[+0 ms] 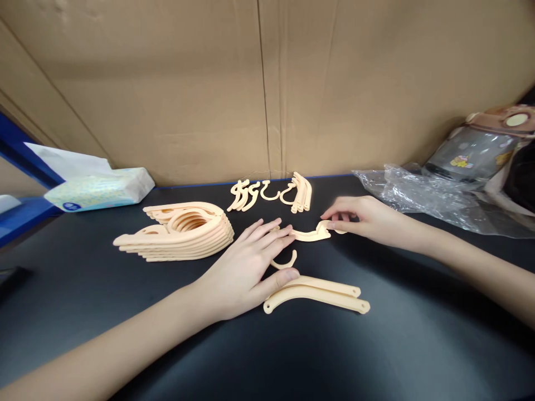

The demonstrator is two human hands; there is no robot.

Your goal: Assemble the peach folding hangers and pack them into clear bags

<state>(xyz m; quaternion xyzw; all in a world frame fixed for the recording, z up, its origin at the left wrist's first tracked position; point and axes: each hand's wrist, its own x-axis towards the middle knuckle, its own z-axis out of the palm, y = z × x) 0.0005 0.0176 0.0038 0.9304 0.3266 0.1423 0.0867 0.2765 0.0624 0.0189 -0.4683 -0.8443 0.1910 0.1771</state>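
Note:
My left hand lies palm down over the black table, its fingers stretched out. Its fingertips reach the left end of a cream plastic hanger piece. Thumb and fingers of my right hand pinch that piece at its right end. Partly under my left hand is a loose curved hook. Two long hanger arms with holes at their ends lie in front, beside my left thumb. What my left palm covers is hidden.
A stack of folded cream hangers stands at left. Near the cardboard wall lie several small hooks and a bunch of hanger arms. A tissue pack is back left; clear plastic wrapping and a transparent bottle are at right.

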